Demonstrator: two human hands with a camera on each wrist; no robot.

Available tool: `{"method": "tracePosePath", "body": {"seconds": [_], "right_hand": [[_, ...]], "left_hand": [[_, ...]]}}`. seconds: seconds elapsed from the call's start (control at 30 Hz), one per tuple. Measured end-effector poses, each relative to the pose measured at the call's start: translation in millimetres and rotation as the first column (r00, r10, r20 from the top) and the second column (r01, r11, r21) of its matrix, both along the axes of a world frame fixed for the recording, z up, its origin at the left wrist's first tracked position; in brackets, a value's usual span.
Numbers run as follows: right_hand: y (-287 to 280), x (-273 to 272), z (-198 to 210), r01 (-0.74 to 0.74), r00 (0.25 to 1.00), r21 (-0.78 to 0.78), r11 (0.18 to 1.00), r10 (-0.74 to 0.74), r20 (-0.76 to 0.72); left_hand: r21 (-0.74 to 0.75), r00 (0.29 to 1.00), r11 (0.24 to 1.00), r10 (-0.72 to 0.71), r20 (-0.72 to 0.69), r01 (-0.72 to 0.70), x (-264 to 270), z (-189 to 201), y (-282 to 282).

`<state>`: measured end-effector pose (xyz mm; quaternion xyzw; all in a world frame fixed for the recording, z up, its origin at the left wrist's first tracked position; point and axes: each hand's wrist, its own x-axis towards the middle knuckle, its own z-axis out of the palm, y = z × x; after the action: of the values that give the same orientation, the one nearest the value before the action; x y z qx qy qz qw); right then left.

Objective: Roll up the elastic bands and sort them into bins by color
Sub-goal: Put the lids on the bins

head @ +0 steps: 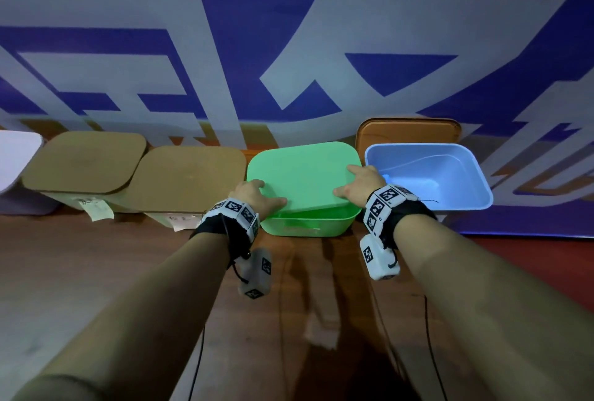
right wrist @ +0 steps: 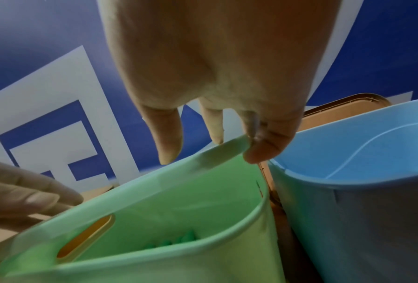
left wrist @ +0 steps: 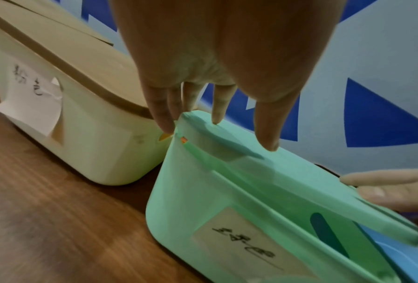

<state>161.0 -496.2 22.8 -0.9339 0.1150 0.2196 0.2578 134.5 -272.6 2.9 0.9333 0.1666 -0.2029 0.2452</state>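
Note:
A green bin point(head: 308, 227) stands at the back of the table with its green lid point(head: 305, 172) tilted, front edge raised off the rim. My left hand point(head: 257, 196) holds the lid's left corner, thumb lying on top. My right hand point(head: 360, 183) holds the lid's right edge. In the right wrist view the thumb and a finger of my right hand point(right wrist: 227, 147) pinch the lid point(right wrist: 217, 155), and green bands point(right wrist: 178, 239) lie inside the bin point(right wrist: 203, 258). In the left wrist view my fingertips point(left wrist: 217, 122) touch the lid's corner point(left wrist: 299, 183).
An open blue bin point(head: 466, 204) stands right of the green one, a small blue item point(head: 387, 179) inside. A brown lid point(head: 408, 130) leans on the wall behind it. Two beige bins point(head: 189, 175) point(head: 86, 159) with brown lids and paper labels stand to the left. Wooden table point(head: 96, 272) lies in front.

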Motion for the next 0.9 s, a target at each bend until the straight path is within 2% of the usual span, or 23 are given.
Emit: {"method": "tracePosePath", "body": {"seconds": [0.23,0.53,0.9], "right_hand": [[2,-2,-5,-0.029,0.998,-0.031,0.999,0.028,-0.048],[2,-4,-2,-0.042,0.995,-0.073,0.996,0.036,-0.088],[4,-10,-9,-0.05,0.993,-0.114,0.992,0.037,-0.112]], "left_hand": [[0.064,0.996,0.994,-0.089,-0.002,0.089,-1,-5,3],[0.211,0.969,0.947,-0.227,-0.098,0.243,-2,0,-5],[0.201,0.96,0.944,-0.237,-0.146,0.263,-3,1,-8]]}}
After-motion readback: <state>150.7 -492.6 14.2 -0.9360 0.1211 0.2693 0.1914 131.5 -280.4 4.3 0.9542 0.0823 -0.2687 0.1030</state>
